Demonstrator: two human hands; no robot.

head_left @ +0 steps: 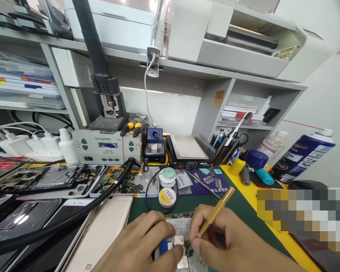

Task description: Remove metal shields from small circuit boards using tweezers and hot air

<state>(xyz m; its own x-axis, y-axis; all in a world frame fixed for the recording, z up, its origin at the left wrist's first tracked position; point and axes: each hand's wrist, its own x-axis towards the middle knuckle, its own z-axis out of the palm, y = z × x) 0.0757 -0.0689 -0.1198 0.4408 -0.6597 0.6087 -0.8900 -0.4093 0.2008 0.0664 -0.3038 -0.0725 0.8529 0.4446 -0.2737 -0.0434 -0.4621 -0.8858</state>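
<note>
The single head-worn camera looks from above and behind the hands, facing forward and downward. The left hand (150, 240) and right hand (225, 236) stand nearest, at the lower edge; the green mat (243, 202) spans mid-range; the shelf unit (206, 92) bounds the far field.

Tool (217, 211) in right hand (197, 234) near middle, left hand (149, 240) to its left, phones (110, 223) on tabletop (248, 192) near left, rework station (109, 146) behind them, pliers (132, 128) atop it, heating plate (188, 146) far middle, spray can (303, 155) far right
</note>
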